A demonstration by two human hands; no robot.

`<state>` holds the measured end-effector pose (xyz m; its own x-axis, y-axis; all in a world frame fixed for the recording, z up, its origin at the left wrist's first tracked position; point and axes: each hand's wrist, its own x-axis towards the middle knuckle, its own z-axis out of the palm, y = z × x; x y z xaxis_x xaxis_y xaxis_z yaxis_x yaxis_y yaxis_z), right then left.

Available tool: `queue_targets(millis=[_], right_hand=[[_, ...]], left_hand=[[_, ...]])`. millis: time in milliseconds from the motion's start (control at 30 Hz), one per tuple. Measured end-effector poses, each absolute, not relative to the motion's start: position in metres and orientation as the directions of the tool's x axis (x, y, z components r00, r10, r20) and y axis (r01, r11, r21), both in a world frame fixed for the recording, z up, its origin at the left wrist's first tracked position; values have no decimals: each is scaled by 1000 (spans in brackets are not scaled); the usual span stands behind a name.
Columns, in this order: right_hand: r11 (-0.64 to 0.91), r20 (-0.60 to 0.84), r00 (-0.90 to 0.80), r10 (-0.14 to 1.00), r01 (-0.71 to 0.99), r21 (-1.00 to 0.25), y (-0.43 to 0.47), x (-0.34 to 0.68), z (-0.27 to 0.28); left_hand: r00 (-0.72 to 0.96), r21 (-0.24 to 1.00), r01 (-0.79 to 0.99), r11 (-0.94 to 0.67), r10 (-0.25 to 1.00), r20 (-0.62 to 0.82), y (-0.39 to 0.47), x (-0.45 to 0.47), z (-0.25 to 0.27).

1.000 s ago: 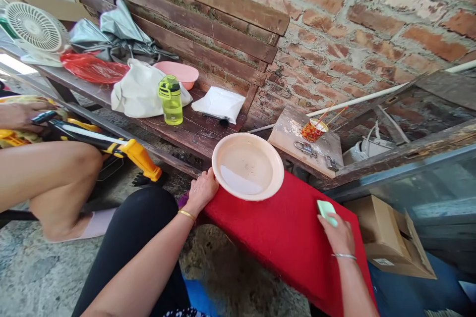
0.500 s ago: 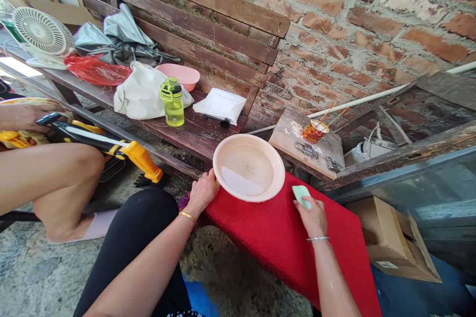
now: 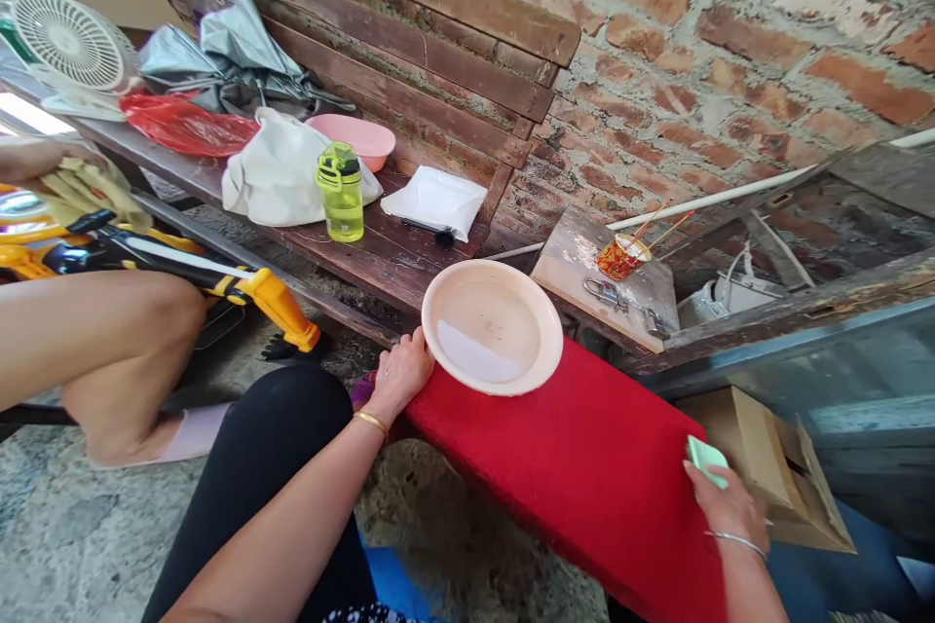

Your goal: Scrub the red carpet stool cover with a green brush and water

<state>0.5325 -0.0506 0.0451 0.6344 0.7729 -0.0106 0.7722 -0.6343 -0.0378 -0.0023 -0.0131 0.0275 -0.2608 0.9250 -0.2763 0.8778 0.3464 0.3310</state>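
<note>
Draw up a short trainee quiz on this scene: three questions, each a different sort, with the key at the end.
1. True or false: the left hand is nearer to the peach basin than the right hand is.

2. Choose one. The right hand is holding:
a) a silver padlock
b) a mint-green block
c) a red plastic bag

3. Fill the gap: the colour of the tabletop that the peach basin stands on is ____.

Key: 1. true; 2. b; 3. red.
</note>
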Motion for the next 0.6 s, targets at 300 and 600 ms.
queue_targets(millis=[300, 600], right_hand=[[-514, 26, 530, 848, 833, -206, -20, 452, 45], [-179, 17, 194, 981, 934, -309, 36, 360, 17]], left_hand=[[-254, 339, 880, 332, 934, -253, -13, -5, 21], [-250, 336, 874, 352, 917, -310, -12, -4, 28]])
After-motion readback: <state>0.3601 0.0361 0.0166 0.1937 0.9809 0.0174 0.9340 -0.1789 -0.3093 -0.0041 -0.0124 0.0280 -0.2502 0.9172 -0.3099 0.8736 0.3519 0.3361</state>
